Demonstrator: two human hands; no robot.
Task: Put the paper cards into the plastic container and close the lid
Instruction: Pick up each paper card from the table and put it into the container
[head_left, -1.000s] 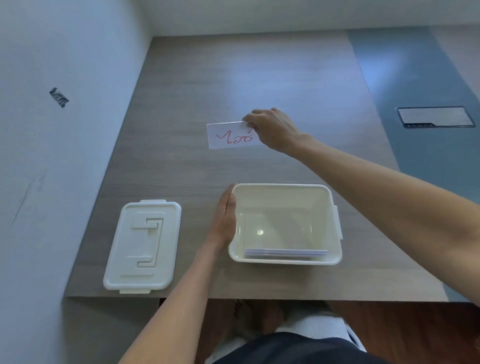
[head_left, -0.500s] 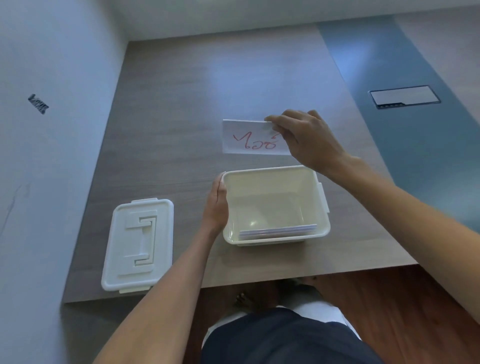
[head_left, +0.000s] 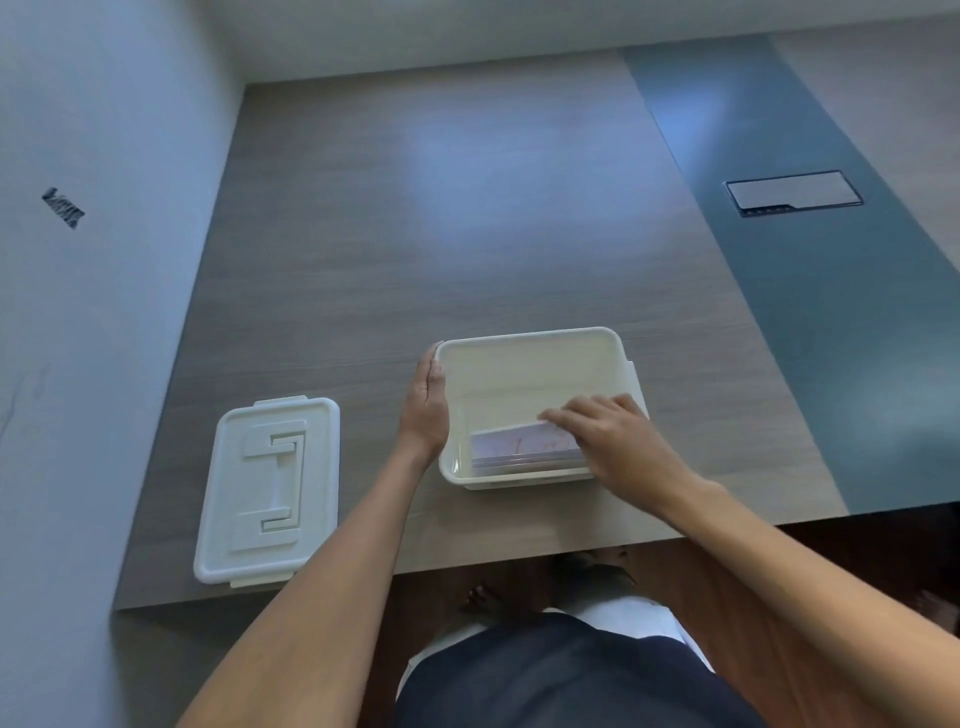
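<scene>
The cream plastic container (head_left: 524, 336) stands open near the table's front edge. A stack of paper cards (head_left: 511, 448) lies inside against its near wall, and the top card shows red writing. My right hand (head_left: 618, 441) reaches down into the container, its fingers laid over the right end of that top card and holding it on the stack. Flat against the container's left wall is my left hand (head_left: 428, 405), steadying it. The white lid (head_left: 270, 488) lies on the table to the left, apart from the container.
A wall (head_left: 104, 312) runs close along the table's left side. A rectangular cable hatch (head_left: 792, 192) is set into the blue-grey strip at the far right. The table's front edge (head_left: 519, 558) runs just below the container and lid.
My right hand has brought the card with red writing from above the table down into the container, onto the stack. The left hand has stayed on the container's side.
</scene>
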